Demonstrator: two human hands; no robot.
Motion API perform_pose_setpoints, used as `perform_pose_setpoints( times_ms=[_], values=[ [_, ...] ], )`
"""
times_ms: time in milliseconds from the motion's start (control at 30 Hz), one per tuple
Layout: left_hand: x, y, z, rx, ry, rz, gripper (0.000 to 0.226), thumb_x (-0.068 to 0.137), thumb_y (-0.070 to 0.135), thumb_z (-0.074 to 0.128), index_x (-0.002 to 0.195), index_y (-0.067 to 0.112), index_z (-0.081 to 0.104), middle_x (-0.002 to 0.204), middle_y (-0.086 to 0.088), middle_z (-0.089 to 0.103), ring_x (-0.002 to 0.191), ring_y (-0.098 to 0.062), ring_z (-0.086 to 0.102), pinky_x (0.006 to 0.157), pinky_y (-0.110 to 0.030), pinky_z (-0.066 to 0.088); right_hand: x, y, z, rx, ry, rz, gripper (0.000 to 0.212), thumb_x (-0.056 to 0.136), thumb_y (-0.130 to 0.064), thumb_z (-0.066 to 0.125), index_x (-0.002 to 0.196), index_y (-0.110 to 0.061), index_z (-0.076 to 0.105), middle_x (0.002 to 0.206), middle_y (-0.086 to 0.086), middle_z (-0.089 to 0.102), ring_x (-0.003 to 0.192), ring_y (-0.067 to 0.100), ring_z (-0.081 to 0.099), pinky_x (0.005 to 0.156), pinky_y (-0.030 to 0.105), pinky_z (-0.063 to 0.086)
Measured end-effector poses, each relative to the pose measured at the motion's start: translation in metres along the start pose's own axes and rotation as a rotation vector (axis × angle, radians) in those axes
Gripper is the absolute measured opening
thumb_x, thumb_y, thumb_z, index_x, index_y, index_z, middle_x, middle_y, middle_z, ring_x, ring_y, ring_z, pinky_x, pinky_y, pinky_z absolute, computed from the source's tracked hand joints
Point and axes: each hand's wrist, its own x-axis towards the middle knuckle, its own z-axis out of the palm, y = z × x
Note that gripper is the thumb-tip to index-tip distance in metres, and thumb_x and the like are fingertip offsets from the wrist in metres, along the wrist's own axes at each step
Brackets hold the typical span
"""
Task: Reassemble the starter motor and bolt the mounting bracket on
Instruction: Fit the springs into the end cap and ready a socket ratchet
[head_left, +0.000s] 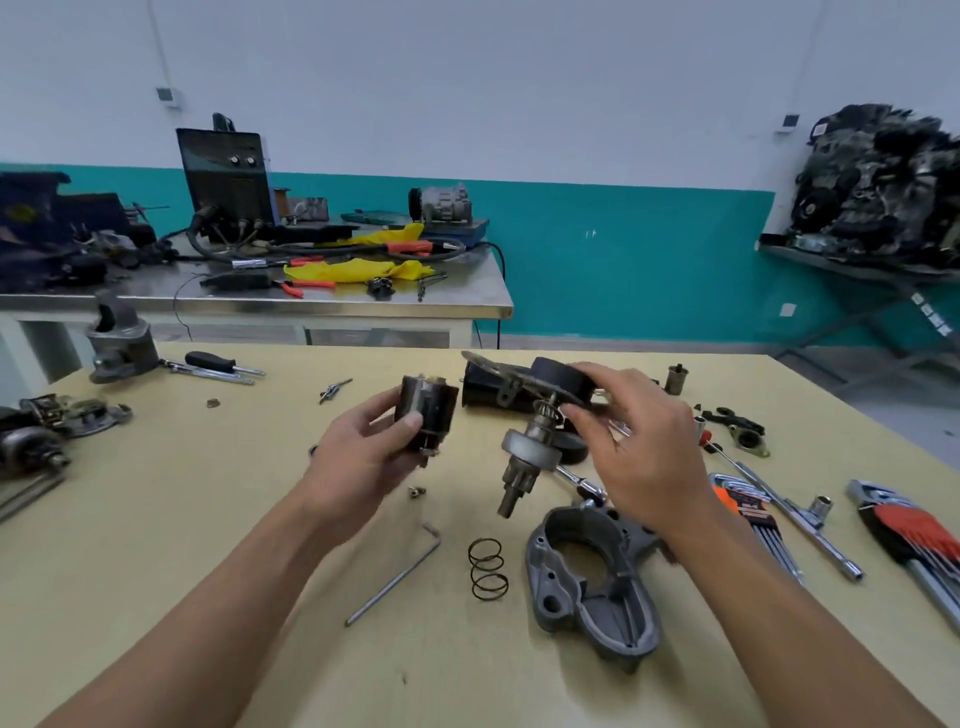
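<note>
My left hand (363, 452) grips a dark cylindrical armature (426, 410) above the yellow table (208, 519). My right hand (639, 441) holds the black plate assembly (550, 376) with its pinion drive shaft (524, 457) hanging down and toward me. Behind it lies the black motor housing (480, 387). The grey cast nose housing (592, 577) lies open side up near my right forearm. A coil spring (487, 569) lies just left of it.
A hex key (395, 577), a small bolt (415, 491) and a ratchet (582, 483) lie near the parts. Hex key sets (904, 535) and a T-handle wrench (800, 512) lie at the right. Another starter housing (122, 343) and screwdrivers (218, 364) are at the back left.
</note>
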Motion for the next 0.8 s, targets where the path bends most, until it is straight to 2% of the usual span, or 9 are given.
perform_pose_setpoints(
  times_ms=[67,167,267,433,533,667,800],
  values=[
    [-0.014,0.003,0.000,-0.328,-0.176,-0.085,0.047,0.090,0.014,0.065,0.134,0.001,0.058,0.117,-0.024,0.068,0.098,-0.034,0.071,0.079,-0.035,0.060,0.001,-0.001,-0.002,-0.013,0.010,-0.104,0.037,0.087,-0.013,0.070,0.122,0.000,0.067,0.105,0.008,0.070,0.095,0.022,0.066,0.081,0.047,0.060],
    [-0.028,0.004,0.017,-0.524,-0.342,-0.227,0.055,0.080,0.038,0.075,0.124,0.006,0.067,0.112,-0.019,0.067,0.087,-0.032,0.068,0.072,-0.040,0.059,0.000,-0.006,0.000,-0.010,0.002,-0.181,0.040,0.086,-0.015,0.071,0.122,0.001,0.066,0.108,0.007,0.070,0.100,0.019,0.066,0.083,0.042,0.061],
    [-0.032,0.006,0.030,-0.362,-0.402,-0.182,0.062,0.066,0.053,0.088,0.113,0.014,0.075,0.101,-0.012,0.068,0.073,-0.024,0.065,0.061,-0.033,0.056,-0.002,-0.010,0.001,0.002,-0.033,-0.209,0.040,0.089,-0.021,0.065,0.122,0.002,0.066,0.115,0.008,0.070,0.105,0.023,0.066,0.088,0.041,0.059],
    [-0.031,0.004,0.027,-0.153,-0.344,0.033,0.071,0.055,0.048,0.097,0.104,0.008,0.064,0.088,-0.014,0.055,0.060,-0.022,0.055,0.051,-0.028,0.046,-0.003,-0.012,0.005,0.001,-0.041,-0.300,0.036,0.090,-0.019,0.068,0.120,0.002,0.067,0.124,0.003,0.066,0.113,0.026,0.064,0.103,0.032,0.050],
    [-0.028,0.006,0.019,-0.019,-0.329,0.149,0.066,0.059,0.040,0.096,0.105,0.008,0.062,0.081,-0.009,0.055,0.062,-0.021,0.053,0.055,-0.029,0.046,-0.004,-0.014,0.006,0.009,0.034,-0.357,0.035,0.088,-0.014,0.072,0.118,0.004,0.067,0.126,0.005,0.064,0.114,0.026,0.064,0.101,0.034,0.051],
    [-0.026,0.015,0.002,0.179,-0.252,0.235,0.050,0.062,0.027,0.090,0.106,0.019,0.067,0.080,-0.003,0.059,0.070,-0.019,0.055,0.062,-0.033,0.049,-0.004,-0.019,0.004,0.060,0.140,-0.365,0.033,0.088,-0.011,0.071,0.114,0.008,0.066,0.122,0.013,0.067,0.112,0.025,0.065,0.091,0.040,0.058],
    [-0.029,0.025,-0.006,0.310,-0.341,0.283,0.036,0.068,0.025,0.087,0.099,0.023,0.070,0.080,0.003,0.061,0.075,-0.013,0.057,0.071,-0.032,0.052,-0.006,-0.029,0.004,0.056,0.174,-0.368,0.032,0.087,-0.010,0.072,0.113,0.008,0.065,0.121,0.014,0.067,0.110,0.026,0.066,0.089,0.041,0.058]
  ],
)
